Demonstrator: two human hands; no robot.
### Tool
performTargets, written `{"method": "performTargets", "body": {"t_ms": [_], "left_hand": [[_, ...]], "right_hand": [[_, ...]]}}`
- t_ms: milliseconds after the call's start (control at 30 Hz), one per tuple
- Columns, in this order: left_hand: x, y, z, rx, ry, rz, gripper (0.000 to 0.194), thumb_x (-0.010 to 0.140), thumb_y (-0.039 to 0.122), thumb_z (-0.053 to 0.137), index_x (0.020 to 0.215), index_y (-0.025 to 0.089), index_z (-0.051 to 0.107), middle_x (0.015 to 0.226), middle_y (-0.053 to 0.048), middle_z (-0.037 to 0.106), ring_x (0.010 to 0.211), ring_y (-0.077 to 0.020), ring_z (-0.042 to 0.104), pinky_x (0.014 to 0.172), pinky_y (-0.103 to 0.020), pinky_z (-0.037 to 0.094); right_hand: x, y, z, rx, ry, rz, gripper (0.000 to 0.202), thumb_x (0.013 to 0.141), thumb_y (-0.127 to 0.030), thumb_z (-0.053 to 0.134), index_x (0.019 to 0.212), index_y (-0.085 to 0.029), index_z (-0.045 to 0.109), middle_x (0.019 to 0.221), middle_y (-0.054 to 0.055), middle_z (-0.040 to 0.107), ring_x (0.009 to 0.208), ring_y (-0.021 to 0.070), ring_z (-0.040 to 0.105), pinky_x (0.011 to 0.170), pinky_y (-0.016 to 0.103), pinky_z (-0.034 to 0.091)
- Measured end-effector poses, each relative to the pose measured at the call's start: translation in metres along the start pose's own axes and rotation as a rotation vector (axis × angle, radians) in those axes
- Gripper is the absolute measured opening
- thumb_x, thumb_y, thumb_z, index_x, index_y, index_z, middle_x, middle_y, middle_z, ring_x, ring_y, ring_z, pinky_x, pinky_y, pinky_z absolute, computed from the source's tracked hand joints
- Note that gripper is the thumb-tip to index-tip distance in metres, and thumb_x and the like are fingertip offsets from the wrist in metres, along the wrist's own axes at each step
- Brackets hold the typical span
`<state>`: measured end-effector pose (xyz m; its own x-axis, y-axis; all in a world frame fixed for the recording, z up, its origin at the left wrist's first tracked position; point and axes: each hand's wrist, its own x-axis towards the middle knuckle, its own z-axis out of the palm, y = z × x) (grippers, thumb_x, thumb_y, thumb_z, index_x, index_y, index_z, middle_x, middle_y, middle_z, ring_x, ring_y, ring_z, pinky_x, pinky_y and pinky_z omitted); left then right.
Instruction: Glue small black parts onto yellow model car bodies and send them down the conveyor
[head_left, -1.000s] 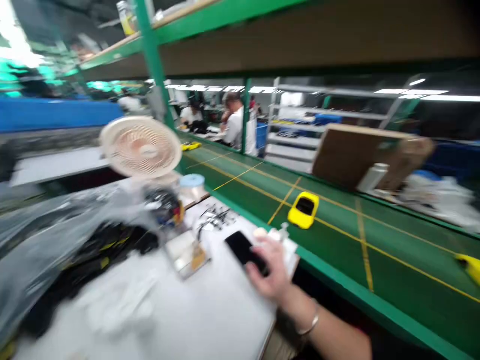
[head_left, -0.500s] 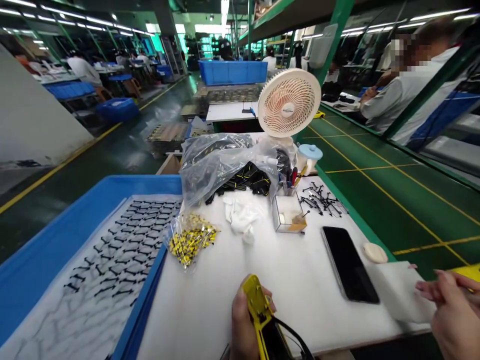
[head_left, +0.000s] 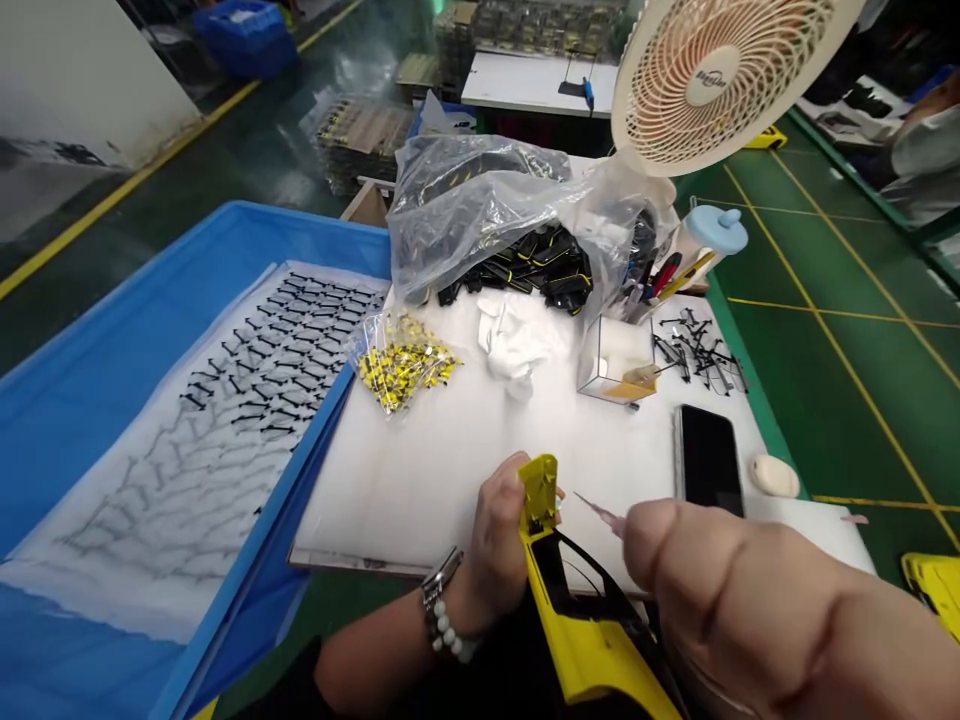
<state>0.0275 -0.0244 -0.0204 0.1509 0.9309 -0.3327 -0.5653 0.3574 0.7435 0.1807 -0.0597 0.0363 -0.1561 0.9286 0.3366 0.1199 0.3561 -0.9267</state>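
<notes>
My left hand (head_left: 501, 530), with a watch and a bead bracelet at the wrist, is wrapped round a yellow and black plastic part (head_left: 592, 650) near the front edge of the white table. The part's yellow end stands up above my fingers. My right hand (head_left: 765, 600) is closed on a thin pointed tool (head_left: 598, 512), whose tip points left toward the yellow end, with a small gap between them. A black cable or strip curves along the part's right side, partly hidden by my right hand.
On the table (head_left: 420, 490) lie a bag of small yellow pieces (head_left: 405, 365), white cloth (head_left: 517, 335), a small box (head_left: 616, 360), a phone (head_left: 709, 460) and black parts (head_left: 697, 350). A blue tray (head_left: 195, 260) is at left; a fan (head_left: 712, 85) stands behind.
The view has tilted down and come closer. My right hand has moved left from the table's right side toward the yellow part, and the pointed tool now shows. My left hand keeps its hold.
</notes>
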Motion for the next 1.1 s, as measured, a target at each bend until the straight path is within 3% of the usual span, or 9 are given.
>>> {"method": "performTargets", "body": {"t_ms": [100, 200, 367, 600, 800, 967, 1100], "left_hand": [[-0.001, -0.004, -0.004, -0.023, -0.006, 0.007, 0.052, 0.089, 0.065, 0.046, 0.079, 0.017, 0.062, 0.065, -0.001, 0.057, 0.059, -0.0141, 0.053, 0.061, -0.027, 0.044], [0.0, -0.003, -0.003, -0.001, -0.011, 0.027, 0.052, 0.09, 0.064, 0.045, 0.079, 0.017, 0.064, 0.068, -0.002, 0.058, 0.062, -0.015, 0.053, 0.063, -0.028, 0.045], [0.001, 0.001, -0.001, 0.021, -0.019, 0.045, 0.053, 0.088, 0.065, 0.045, 0.078, 0.017, 0.064, 0.066, -0.002, 0.056, 0.061, -0.0155, 0.052, 0.06, -0.028, 0.044], [0.0, 0.004, 0.001, 0.041, -0.015, 0.019, 0.056, 0.085, 0.069, 0.046, 0.077, 0.017, 0.064, 0.067, -0.002, 0.056, 0.063, -0.0169, 0.052, 0.061, -0.03, 0.046], [0.001, 0.005, 0.003, 0.05, 0.018, 0.005, 0.055, 0.084, 0.069, 0.049, 0.072, 0.017, 0.064, 0.07, -0.005, 0.058, 0.066, -0.0193, 0.053, 0.065, -0.032, 0.045], [0.002, 0.004, 0.003, 0.077, 0.029, 0.035, 0.054, 0.085, 0.066, 0.048, 0.071, 0.017, 0.066, 0.076, -0.007, 0.062, 0.075, -0.0229, 0.058, 0.072, -0.034, 0.046], [0.002, 0.002, 0.002, 0.057, 0.032, 0.0, 0.057, 0.084, 0.069, 0.048, 0.073, 0.017, 0.066, 0.07, -0.005, 0.059, 0.065, -0.0194, 0.054, 0.065, -0.033, 0.045]], "right_hand": [[0.032, 0.005, 0.006, 0.133, -0.082, -0.054, 0.036, 0.073, -0.049, 0.068, 0.057, -0.024, 0.048, 0.065, 0.002, 0.051, 0.056, 0.0214, 0.052, 0.051, 0.038, 0.039], [0.049, 0.006, 0.002, 0.264, -0.164, -0.174, 0.037, 0.078, -0.044, 0.065, 0.056, -0.023, 0.043, 0.061, 0.001, 0.049, 0.054, 0.0199, 0.05, 0.054, 0.039, 0.041], [0.052, 0.005, -0.001, 0.346, -0.343, -0.407, 0.041, 0.095, -0.032, 0.04, 0.056, -0.021, 0.034, 0.053, 0.0, 0.045, 0.05, 0.0187, 0.05, 0.061, 0.044, 0.048], [0.058, 0.002, -0.006, 0.217, -0.432, -0.429, 0.041, 0.094, -0.03, 0.044, 0.055, -0.02, 0.037, 0.052, 0.0, 0.044, 0.051, 0.0178, 0.053, 0.064, 0.043, 0.052], [0.056, 0.003, -0.009, 0.198, -0.312, -0.321, 0.035, 0.076, -0.028, 0.072, 0.051, -0.024, 0.048, 0.05, -0.002, 0.044, 0.049, 0.0177, 0.05, 0.057, 0.039, 0.048], [0.045, 0.001, -0.003, 0.245, -0.204, -0.241, 0.045, 0.074, -0.024, 0.073, 0.045, -0.021, 0.038, 0.05, -0.002, 0.043, 0.048, 0.0173, 0.049, 0.054, 0.04, 0.047], [0.038, -0.006, 0.005, 0.278, -0.063, -0.181, 0.039, 0.078, -0.02, 0.07, 0.052, -0.02, 0.04, 0.058, -0.001, 0.052, 0.055, 0.0185, 0.056, 0.058, 0.042, 0.049]]}}
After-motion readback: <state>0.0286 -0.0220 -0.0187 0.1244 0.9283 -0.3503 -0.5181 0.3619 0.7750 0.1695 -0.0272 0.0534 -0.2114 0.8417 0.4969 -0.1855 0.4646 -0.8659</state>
